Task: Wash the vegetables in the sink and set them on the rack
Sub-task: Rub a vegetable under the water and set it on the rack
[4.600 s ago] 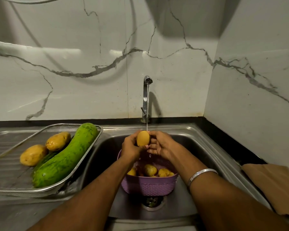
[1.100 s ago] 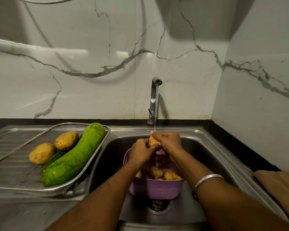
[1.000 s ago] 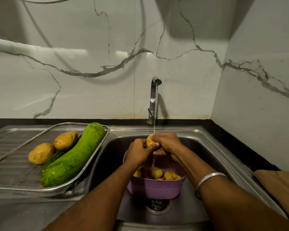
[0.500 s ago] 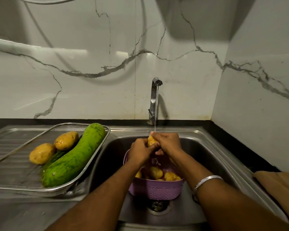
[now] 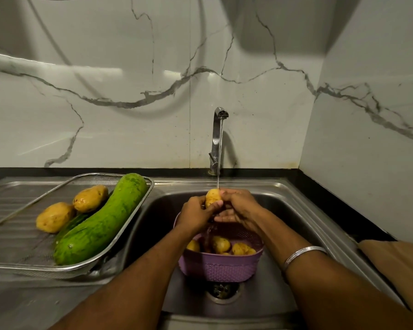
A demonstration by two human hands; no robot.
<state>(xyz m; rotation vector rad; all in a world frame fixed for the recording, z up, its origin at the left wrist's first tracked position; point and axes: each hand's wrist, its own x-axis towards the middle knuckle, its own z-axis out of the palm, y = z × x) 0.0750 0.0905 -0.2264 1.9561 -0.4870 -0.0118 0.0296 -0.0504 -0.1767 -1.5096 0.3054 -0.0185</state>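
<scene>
Steel sink (image 5: 296,210), basin centre-right. Wire rack (image 5: 14,234) on the drainboard to the left holds a long green gourd (image 5: 100,220) and two potatoes (image 5: 55,216), wet. Purple basket (image 5: 221,267) sits in the basin over the drain, several unwashed potatoes inside. Tap (image 5: 218,136) at the far edge runs a thin stream.

Left hand (image 5: 196,215) grips the held potato (image 5: 212,197) from the left, fingers curled round it; right hand (image 5: 239,206) wraps it from the right, fingers rubbing. Potato is directly under the stream, above the basket.

Risks, as judged:
- Wet skin, two-handed rubbing: potato may slip and drop back among the dirty ones, undoing the rinse.
- Runoff falls into the basket; grit may collect there.
- Rack is crowded by the gourd; a potato set near its edge may roll off onto the drainboard.
- Carrying across drips water on the table.
</scene>
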